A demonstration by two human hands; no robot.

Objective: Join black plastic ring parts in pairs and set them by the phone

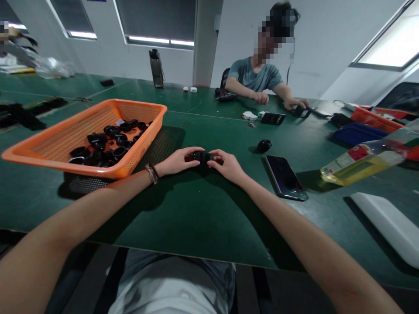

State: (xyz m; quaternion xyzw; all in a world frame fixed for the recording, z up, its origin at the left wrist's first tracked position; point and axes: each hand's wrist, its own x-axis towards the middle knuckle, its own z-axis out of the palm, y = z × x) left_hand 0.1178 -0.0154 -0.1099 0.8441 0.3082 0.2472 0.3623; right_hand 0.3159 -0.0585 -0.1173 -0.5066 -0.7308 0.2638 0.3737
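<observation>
Between my two hands, just above the green table [196, 205], is a small black part [200, 157]. My left hand [179, 161] pinches its left side between thumb and fingers. The fingertips of my right hand [227, 165] close on its right side. Left of my hands, an orange basket [144, 146] holds several black ring-like parts [119, 151]. Another black part [264, 145] lies on the table to the right, beyond a dark phone [285, 178].
A bottle with yellow liquid [363, 161] lies at the right, near a white case [388, 226]. Across the table sits a person [257, 76] handling a black object. A dark bottle [156, 69] stands at the far side. Blue and orange trays [360, 133] are at the far right.
</observation>
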